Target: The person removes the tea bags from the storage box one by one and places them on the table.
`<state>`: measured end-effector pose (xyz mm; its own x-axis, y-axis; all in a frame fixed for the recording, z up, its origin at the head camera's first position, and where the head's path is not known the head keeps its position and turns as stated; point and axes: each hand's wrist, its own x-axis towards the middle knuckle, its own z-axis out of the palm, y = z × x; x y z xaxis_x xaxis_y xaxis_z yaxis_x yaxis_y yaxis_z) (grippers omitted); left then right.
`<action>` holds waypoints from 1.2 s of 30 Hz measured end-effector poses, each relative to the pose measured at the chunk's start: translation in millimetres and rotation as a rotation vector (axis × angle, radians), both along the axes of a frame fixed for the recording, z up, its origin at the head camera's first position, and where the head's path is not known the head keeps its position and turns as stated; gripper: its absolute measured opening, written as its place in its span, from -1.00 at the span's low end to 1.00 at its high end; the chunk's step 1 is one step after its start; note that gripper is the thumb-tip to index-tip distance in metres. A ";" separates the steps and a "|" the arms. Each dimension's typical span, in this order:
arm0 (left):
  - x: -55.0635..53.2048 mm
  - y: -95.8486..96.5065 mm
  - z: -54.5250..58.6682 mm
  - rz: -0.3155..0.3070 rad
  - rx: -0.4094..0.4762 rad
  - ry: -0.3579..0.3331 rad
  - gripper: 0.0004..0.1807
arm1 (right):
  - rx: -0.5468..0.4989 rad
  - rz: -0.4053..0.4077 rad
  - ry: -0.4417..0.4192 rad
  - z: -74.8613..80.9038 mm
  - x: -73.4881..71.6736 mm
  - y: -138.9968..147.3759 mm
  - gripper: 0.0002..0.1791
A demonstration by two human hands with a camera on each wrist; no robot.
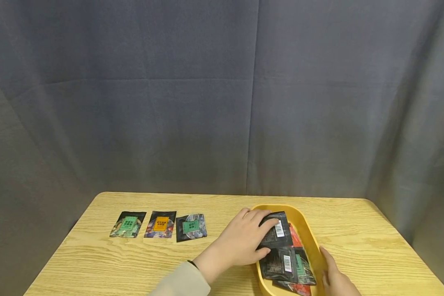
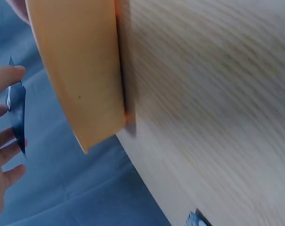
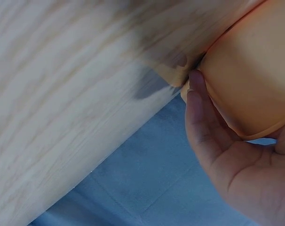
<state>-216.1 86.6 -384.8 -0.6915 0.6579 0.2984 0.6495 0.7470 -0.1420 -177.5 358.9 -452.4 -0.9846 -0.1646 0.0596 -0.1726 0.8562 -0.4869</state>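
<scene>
My left hand reaches over a yellow plastic basket and pinches a black sachet, its barcode side up. In the left wrist view this sachet is edge-on between thumb and fingers, raised beside the basket's rim. Below it in the basket lie a second black sachet with a barcode, one with a green label, and partly hidden red ones. At the basket's right side, my right hand holds the wall; the right wrist view shows its fingers bent against the outside.
Three sachets lie in a row on the wooden table to the left: one with a green label, one with an orange label, and a tilted one with a green label. A grey curtain hangs behind the table.
</scene>
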 end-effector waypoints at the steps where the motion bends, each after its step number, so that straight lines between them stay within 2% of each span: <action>1: -0.4 -2.6 0.6 0.002 0.004 -0.001 -0.21 | -0.002 0.000 -0.003 -0.2 -0.1 0.4 -0.43; 10: -1.9 -25.8 -0.5 0.030 0.026 -0.029 -0.19 | -0.006 -0.013 -0.011 0.3 1.8 -0.7 -0.42; 16: -3.7 -41.8 1.4 0.069 0.027 -0.021 -0.16 | 0.002 -0.043 -0.081 5.6 3.3 -2.4 -0.38; 20: -6.8 -54.7 0.5 0.089 0.050 -0.056 -0.14 | 0.003 -0.049 -0.096 8.8 4.1 -3.9 -0.39; 26: -13.1 -70.2 -5.5 0.134 0.117 -0.144 -0.14 | 0.004 -0.041 -0.084 10.3 4.1 -4.4 -0.40; 31: -17.9 -81.0 -11.5 0.197 0.129 -0.176 -0.15 | 0.003 -0.042 -0.096 9.9 2.4 -4.3 -0.40; 36: -21.8 -86.8 -22.2 0.216 0.116 -0.175 -0.17 | -0.001 -0.033 -0.090 8.8 2.5 -2.7 -0.40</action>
<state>-237.8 -0.2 -406.9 -0.8591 0.4588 0.2267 0.4812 0.8750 0.0529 -175.0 356.2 -443.6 -0.9908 -0.1322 -0.0288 -0.1003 0.8603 -0.4998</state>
